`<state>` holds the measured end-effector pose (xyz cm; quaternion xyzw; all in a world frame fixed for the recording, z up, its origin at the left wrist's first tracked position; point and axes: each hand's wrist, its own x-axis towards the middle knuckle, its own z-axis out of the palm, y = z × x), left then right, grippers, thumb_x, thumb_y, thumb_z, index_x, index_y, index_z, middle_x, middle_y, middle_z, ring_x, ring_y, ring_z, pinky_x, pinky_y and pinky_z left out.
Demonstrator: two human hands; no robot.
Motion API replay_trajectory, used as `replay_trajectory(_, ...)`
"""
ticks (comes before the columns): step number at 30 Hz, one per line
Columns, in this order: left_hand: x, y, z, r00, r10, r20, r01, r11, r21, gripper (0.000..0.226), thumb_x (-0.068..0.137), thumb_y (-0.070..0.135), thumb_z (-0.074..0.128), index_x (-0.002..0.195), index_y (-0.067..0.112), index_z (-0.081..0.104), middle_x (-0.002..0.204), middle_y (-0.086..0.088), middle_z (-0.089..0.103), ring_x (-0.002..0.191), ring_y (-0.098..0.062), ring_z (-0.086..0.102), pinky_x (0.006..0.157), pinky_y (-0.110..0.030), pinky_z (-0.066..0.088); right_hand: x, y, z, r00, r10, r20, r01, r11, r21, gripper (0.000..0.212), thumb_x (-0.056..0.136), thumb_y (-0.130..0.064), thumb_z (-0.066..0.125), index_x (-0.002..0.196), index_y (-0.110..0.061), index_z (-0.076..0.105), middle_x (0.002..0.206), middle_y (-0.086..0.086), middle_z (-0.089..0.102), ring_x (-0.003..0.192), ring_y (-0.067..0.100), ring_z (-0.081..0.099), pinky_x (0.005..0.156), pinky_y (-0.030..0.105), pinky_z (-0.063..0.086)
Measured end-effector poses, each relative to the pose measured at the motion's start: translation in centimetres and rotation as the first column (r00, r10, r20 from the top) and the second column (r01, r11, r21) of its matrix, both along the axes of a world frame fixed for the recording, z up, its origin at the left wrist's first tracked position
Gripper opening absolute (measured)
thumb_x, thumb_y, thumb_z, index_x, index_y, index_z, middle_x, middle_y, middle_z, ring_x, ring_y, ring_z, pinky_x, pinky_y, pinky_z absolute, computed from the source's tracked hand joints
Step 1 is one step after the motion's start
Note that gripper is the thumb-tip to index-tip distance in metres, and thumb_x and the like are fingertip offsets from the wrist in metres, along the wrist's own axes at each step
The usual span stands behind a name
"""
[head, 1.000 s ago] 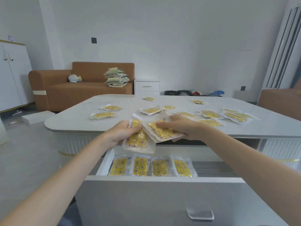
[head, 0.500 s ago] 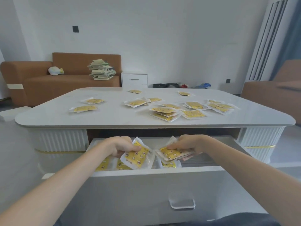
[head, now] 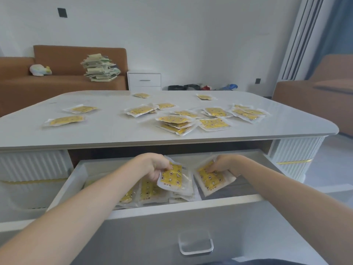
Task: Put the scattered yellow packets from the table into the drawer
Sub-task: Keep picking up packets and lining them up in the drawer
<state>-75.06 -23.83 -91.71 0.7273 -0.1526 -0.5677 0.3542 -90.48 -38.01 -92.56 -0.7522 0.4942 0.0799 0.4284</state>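
Note:
The grey drawer (head: 191, 222) stands pulled out below the white table (head: 114, 134). Inside it, my left hand (head: 152, 164) grips a yellow packet (head: 172, 177) by its top edge, over a row of packets (head: 149, 194) lying in the drawer's left half. My right hand (head: 225, 165) holds another yellow packet (head: 212, 180) just to the right, tilted, low over the drawer's dark bottom. Several more yellow packets (head: 175, 122) lie scattered on the tabletop, most at centre and right, two at the left (head: 65, 120).
A clear handle (head: 195, 244) sits on the drawer front. Behind the table are a brown sofa (head: 63, 83) with a paper stack (head: 100, 67), a white nightstand (head: 144, 81), and a brown armchair (head: 315, 98) at the right.
Both hands have come down from the table's edge into the drawer with their packets, then sunk lower and spread slightly apart. The view has tilted down.

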Motion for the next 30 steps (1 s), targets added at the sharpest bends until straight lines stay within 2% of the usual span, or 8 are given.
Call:
replay_trajectory(7, -0.5, -2.1, -0.6, 0.997, -0.011, -0.072, 0.013, 0.999, 0.035, 0.025, 0.104, 0.013, 0.029, 0.094, 0.001, 0.049, 0.090, -0.022, 0.061, 0.088, -0.032, 0.062, 0.100, -0.047, 0.040, 1.0, -1.0, -1.6, 0.999, 0.002, -0.045, 0.002, 0.997, 0.082, 0.039, 0.091, -0.016, 0.062, 0.126, -0.004, 0.051, 0.123, 0.015, 0.062, 0.109, 0.033, 0.063, 0.094, 0.048, 0.051)
replay_trajectory(11, -0.3, -2.8, -1.1, 0.993, 0.009, -0.121, -0.005, 0.999, 0.034, 0.025, 0.103, 0.013, 0.029, 0.108, -0.004, 0.048, 0.095, -0.022, 0.062, 0.122, -0.032, 0.053, 0.105, -0.048, 0.038, 0.8, -1.0, -2.3, 0.982, 0.087, -0.168, -0.096, 0.994, -0.045, 0.042, 0.091, -0.020, 0.062, 0.129, -0.008, 0.047, 0.130, 0.012, 0.057, 0.114, 0.030, 0.059, 0.091, 0.039, 0.053)
replay_trajectory(15, 0.2, -2.5, -1.2, 0.986, 0.037, -0.161, -0.036, 0.999, 0.008, 0.024, 0.103, 0.013, 0.032, 0.103, -0.005, 0.048, 0.096, -0.024, 0.063, 0.122, -0.033, 0.053, 0.108, -0.050, 0.036, 0.3, -1.5, -2.7, 0.949, 0.144, -0.280, -0.178, 0.979, -0.100, 0.028, 0.090, -0.027, 0.063, 0.107, -0.007, 0.053, 0.118, 0.014, 0.057, 0.105, 0.027, 0.062, 0.070, 0.028, 0.055)
replay_trajectory(18, 0.3, -2.1, -1.3, 0.984, 0.054, -0.172, -0.058, 0.998, -0.017, 0.023, 0.102, 0.013, 0.033, 0.102, -0.004, 0.049, 0.096, -0.023, 0.064, 0.122, -0.033, 0.054, 0.107, -0.050, 0.036, 0.3, -1.3, -2.8, 0.961, 0.142, -0.236, -0.171, 0.980, -0.104, 0.036, 0.088, -0.024, 0.066, 0.116, -0.007, 0.051, 0.116, 0.015, 0.056, 0.093, 0.026, 0.062, 0.065, 0.028, 0.056)
replay_trajectory(24, 0.1, -1.7, -1.6, 0.986, 0.067, -0.153, -0.078, 0.995, -0.067, 0.023, 0.102, 0.010, 0.032, 0.098, -0.004, 0.050, 0.094, -0.023, 0.064, 0.120, -0.034, 0.054, 0.106, -0.052, 0.035, 0.2, -0.7, -2.8, 0.960, 0.191, -0.203, -0.221, 0.965, -0.140, 0.042, 0.087, -0.029, 0.068, 0.117, -0.006, 0.050, 0.118, 0.015, 0.059, 0.096, 0.027, 0.066, 0.069, 0.030, 0.059)
replay_trajectory(27, -0.1, -1.8, -1.7, 0.983, 0.102, -0.149, -0.116, 0.990, -0.083, 0.018, 0.101, 0.007, 0.035, 0.105, -0.005, 0.048, 0.097, -0.023, 0.062, 0.122, -0.035, 0.053, 0.107, -0.051, 0.036, 0.1, -0.5, -2.1, 0.911, 0.214, -0.353, -0.348, 0.858, -0.377, 0.052, 0.085, -0.044, 0.065, 0.117, -0.006, 0.050, 0.111, 0.010, 0.061, 0.090, 0.023, 0.065, 0.079, 0.031, 0.057)
replay_trajectory(29, -0.2, -1.9, -1.7, 0.978, 0.133, -0.163, -0.152, 0.983, -0.108, 0.023, 0.099, 0.004, 0.038, 0.120, -0.003, 0.045, 0.106, -0.024, 0.059, 0.121, -0.035, 0.052, 0.106, -0.051, 0.037, 0.6, -0.6, -1.8, 0.946, 0.215, -0.241, -0.303, 0.847, -0.436, 0.043, 0.088, -0.042, 0.061, 0.109, -0.004, 0.056, 0.086, 0.005, 0.062, 0.067, 0.016, 0.060, 0.065, 0.026, 0.053)
replay_trajectory(30, -0.1, -1.9, -1.8, 0.973, 0.156, -0.172, -0.178, 0.977, -0.117, 0.027, 0.099, 0.003, 0.039, 0.125, -0.003, 0.043, 0.109, -0.024, 0.058, 0.121, -0.035, 0.053, 0.105, -0.050, 0.038, 0.9, -0.7, -1.7, 0.979, 0.178, -0.099, -0.201, 0.917, -0.344, 0.034, 0.092, -0.035, 0.058, 0.104, -0.003, 0.060, 0.077, 0.004, 0.062, 0.060, 0.014, 0.058, 0.059, 0.023, 0.052)
